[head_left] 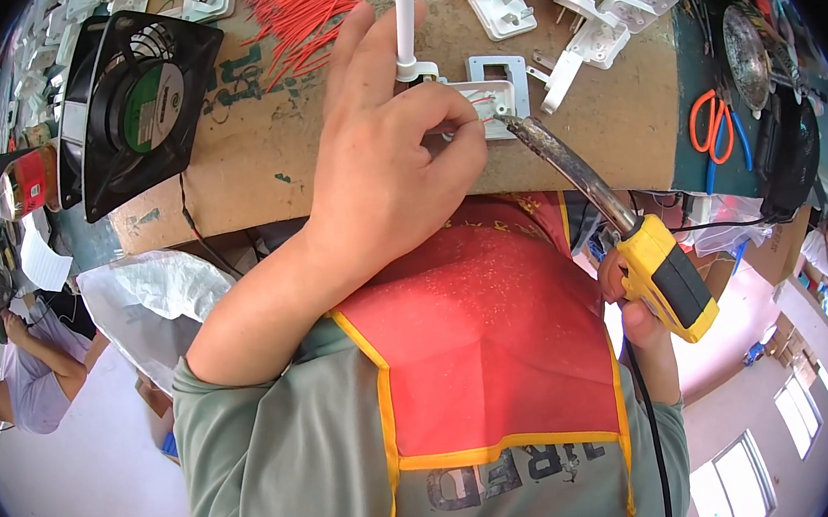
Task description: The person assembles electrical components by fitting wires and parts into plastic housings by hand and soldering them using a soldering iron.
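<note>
My right hand (632, 309) grips a soldering iron (674, 283) by its yellow and black handle. The iron's dark metal tip reaches up and left into an open white plastic housing (499, 131) on the worktable, where thin red wires show. Beside that housing is my left hand (388, 146), thumb and forefinger pressed together in a pinch. Whatever is between those fingertips is too hidden to make out. A white rod (405, 20) stands behind the left hand, ending in a small white fitting. A pale grey-blue frame (515, 67) lies against the housing's far side.
Orange-handled scissors (710, 120) and a blue-handled tool (734, 143) lie at right. A black fan (146, 110) stands at left near a jar (33, 181). Red wires (300, 10) and white plastic parts (602, 36) cover the far side. Another person (36, 370) sits at far left.
</note>
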`<state>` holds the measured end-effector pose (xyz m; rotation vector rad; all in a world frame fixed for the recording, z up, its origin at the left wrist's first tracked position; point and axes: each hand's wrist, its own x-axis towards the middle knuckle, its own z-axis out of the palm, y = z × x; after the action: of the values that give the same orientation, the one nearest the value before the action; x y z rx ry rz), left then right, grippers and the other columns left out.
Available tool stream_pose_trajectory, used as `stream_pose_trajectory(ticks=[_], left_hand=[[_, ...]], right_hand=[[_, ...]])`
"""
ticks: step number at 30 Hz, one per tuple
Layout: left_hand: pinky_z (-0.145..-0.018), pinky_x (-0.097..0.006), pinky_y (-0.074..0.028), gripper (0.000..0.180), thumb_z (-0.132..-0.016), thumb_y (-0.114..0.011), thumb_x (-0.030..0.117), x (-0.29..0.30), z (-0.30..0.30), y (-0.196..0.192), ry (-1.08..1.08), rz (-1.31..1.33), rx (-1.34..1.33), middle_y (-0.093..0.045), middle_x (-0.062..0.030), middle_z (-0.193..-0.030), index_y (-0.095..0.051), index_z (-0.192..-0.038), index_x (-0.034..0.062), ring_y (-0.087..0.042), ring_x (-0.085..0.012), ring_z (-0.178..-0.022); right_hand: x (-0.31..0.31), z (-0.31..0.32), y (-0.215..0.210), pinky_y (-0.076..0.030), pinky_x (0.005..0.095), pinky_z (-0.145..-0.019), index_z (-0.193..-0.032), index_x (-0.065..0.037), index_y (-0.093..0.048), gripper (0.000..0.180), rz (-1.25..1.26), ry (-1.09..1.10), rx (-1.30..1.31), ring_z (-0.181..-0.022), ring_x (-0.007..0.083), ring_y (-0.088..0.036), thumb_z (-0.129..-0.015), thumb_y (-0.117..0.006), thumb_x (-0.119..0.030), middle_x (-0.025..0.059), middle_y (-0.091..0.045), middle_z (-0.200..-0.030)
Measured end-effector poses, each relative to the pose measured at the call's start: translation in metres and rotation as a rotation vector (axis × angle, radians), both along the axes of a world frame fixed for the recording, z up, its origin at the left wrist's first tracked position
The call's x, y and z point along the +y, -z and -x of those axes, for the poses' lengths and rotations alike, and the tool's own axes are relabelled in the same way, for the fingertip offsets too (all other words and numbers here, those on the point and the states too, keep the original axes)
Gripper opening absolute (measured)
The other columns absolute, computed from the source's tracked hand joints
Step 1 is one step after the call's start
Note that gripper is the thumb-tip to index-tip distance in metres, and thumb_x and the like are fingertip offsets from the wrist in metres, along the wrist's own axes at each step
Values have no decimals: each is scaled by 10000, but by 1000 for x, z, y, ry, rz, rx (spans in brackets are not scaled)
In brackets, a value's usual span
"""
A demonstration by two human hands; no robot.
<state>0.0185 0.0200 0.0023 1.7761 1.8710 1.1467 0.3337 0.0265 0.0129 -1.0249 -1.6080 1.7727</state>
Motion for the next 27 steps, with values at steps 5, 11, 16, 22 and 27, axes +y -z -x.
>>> stream_pose_trajectory(ticks=[5,11,16,22,27], left_hand=[[-1034,-432,-407,71,-727,-754,57,0,-2,-1,-5,11,8,-478,-225,-1416,-705,-777,64,-427,-409,-1333],[-1045,-435,-394,70,-726,-753,68,-1,0,-1,-3,19,12,-488,-221,-1406,-704,-776,66,-430,-410,-1326],[-1045,-435,-392,73,-724,-752,75,-1,0,-2,-4,33,18,-494,-217,-1404,-705,-779,66,-434,-406,-1320],[-1045,-436,-391,76,-720,-750,78,0,0,-1,-5,45,7,-501,-208,-1398,-704,-779,65,-438,-405,-1313],[-1047,-435,-388,78,-717,-747,75,0,0,-3,-3,48,13,-506,-202,-1392,-701,-778,61,-444,-405,-1304]], right_hand=[[0,0,3,-380,269,-494,-831,-23,-591,440,-44,4,-15,-547,138,-516,-836,-741,-436,35,-548,-651],[-1,-5,4,-387,267,-503,-824,-28,-595,446,-28,-31,-28,-557,140,-522,-823,-751,-447,35,-556,-666],[-3,-2,2,-395,262,-513,-820,-28,-599,449,1,19,-10,-566,136,-527,-816,-756,-448,33,-562,-673],[-6,-1,0,-400,263,-527,-829,-25,-601,455,-23,84,-68,-588,137,-534,-815,-754,-453,36,-561,-688],[-4,-5,0,-394,271,-525,-835,-28,-599,475,-51,11,-84,-588,141,-530,-827,-747,-480,39,-561,-699]])
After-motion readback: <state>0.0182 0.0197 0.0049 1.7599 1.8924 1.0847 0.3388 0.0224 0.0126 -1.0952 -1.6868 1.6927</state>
